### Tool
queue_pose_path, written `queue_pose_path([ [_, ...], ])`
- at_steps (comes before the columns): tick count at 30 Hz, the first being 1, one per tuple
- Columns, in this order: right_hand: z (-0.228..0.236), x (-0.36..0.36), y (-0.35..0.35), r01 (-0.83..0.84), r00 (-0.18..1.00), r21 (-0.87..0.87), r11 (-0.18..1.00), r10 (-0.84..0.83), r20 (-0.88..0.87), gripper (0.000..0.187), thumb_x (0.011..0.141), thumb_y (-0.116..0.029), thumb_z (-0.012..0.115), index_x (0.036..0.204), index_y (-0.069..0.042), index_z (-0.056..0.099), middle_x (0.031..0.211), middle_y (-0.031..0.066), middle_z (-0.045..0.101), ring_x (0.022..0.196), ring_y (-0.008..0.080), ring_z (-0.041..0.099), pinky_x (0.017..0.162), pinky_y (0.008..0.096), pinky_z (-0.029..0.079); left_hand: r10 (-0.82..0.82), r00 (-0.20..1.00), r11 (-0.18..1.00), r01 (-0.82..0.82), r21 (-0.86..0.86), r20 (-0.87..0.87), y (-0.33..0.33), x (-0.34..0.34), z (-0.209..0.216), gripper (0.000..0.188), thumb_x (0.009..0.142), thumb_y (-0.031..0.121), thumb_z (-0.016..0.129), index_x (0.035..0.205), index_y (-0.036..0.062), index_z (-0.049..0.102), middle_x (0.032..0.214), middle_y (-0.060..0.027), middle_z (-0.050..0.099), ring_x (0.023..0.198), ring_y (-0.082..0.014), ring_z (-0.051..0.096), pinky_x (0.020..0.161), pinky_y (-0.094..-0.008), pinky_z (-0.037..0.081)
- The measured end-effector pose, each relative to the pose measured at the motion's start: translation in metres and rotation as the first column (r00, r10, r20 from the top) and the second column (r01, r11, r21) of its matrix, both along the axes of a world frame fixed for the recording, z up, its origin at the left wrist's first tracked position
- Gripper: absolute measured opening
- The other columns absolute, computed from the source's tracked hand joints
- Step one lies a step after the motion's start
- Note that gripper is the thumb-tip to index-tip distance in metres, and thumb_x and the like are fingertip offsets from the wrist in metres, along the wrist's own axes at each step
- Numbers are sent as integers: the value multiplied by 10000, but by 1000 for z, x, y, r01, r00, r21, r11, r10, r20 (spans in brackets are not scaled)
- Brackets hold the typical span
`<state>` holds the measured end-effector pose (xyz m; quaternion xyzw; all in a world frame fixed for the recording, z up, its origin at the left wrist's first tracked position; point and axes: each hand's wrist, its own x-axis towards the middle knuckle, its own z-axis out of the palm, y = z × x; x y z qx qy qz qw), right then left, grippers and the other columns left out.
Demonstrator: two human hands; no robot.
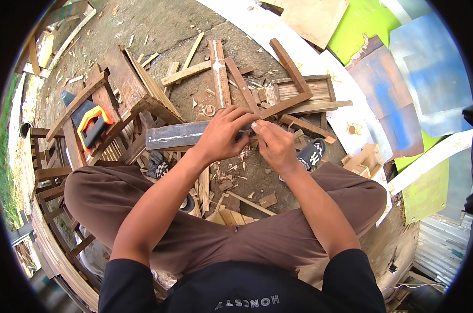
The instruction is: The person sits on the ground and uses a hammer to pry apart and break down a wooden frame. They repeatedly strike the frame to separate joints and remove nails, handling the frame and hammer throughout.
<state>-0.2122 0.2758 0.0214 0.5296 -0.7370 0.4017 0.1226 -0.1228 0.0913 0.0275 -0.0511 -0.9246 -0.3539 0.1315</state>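
Over our knees (231, 229) our left hand (223, 136) grips the plank (176, 136) while our right hand (275, 146) pinches something tiny at its end, seemingly positioning it; steadiness matters next.

two hands (249, 136), one handsaw (93, 125), two sandals (310, 155)

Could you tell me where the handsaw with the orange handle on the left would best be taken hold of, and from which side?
Probably by the orange loop handle, which faces up and is uncovered. The handsaw lies flat on a wooden frame, so coming from above lets the fingers slip through the handle opening. Both the left hand and the right hand are occupied on the grey plank.
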Motion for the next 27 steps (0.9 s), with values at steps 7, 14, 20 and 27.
queue_pose_path([
  [7, 2, -1, 1, -26, 998, 9, 1000, 25, 49, 296, 837, 139, 685, 1112, 31, 694, 1075, 183, 740, 972, 365, 759, 777, 428, 648, 91, 996, 971, -87, 224, -4, 1, -4, -9, 231, 842, 62, 720, 1070, 49, 751, 1139, -110, 776, 1067, -340, 723, 955, -440, 583],
  [14, 6, 0, 4, -18, 994, -20, 1000, 20, 108, 386, 794, 147, 697, 1151, 2, 704, 1081, 142, 653, 982, 360, 708, 763, 433, 627, 127, 992, 969, -127, 213, 13, 3, -5, -11, 196, 859, 161, 839, 1032, 73, 806, 1162, -83, 788, 1047, -302, 744, 919, -422, 596],
  [20, -3, -20, 16, 77, 978, 11, 997, -78, 193, 264, 917, 70, 678, 1160, -25, 721, 1088, 124, 666, 920, 291, 727, 744, 392, 619, 99, 995, 970, -101, 219, 16, 3, -6, -13, 177, 860, 71, 855, 1034, 51, 834, 1177, -111, 795, 1039, -306, 765, 888, -406, 608],
  [27, -102, -96, 71, 308, 860, 586, 749, -483, 166, 202, 994, -125, 656, 1179, -67, 713, 1126, 118, 705, 1072, 339, 683, 915, 482, 550, 97, 994, 976, -106, 190, 55, 7, -4, -5, 165, 825, 65, 874, 986, 74, 839, 1177, -78, 796, 1036, -282, 735, 900, -406, 583],
])
